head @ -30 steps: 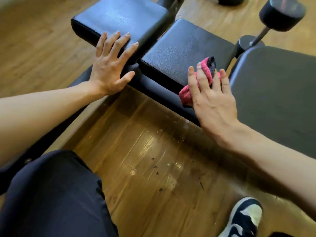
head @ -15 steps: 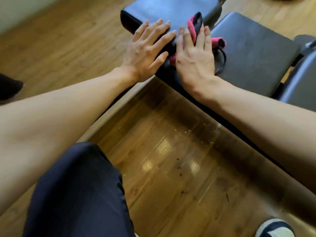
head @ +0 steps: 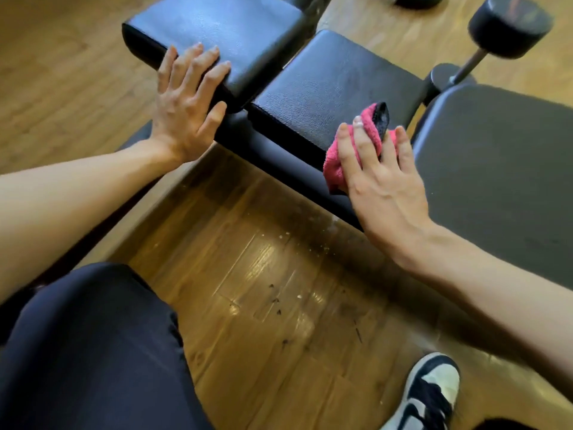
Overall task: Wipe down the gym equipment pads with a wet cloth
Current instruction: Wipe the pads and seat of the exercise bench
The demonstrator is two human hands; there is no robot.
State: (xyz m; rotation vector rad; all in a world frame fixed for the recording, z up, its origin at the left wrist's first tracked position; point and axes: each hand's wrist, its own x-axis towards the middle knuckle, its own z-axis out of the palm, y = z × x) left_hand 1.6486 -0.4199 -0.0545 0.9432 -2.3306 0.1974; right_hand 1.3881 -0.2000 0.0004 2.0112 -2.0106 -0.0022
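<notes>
Two hands at work; left hand (head: 186,110), fingers spread flat, braces the far pad (head: 217,26); right hand (head: 381,184) presses the pink cloth (head: 336,169) with straight fingers against the middle pad (head: 335,82) at its near edge; next, likely a sweep across its top.

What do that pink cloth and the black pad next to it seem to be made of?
Pink cloth: looks like terry or microfibre, fuzzy looped pile. Black pad: probably vinyl or faux leather over padding, pebbled grain with a dull sheen.

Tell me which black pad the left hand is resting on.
The leftmost pad: the left hand lies flat on its near corner. The right hand presses the cloth by the middle pad.
</notes>
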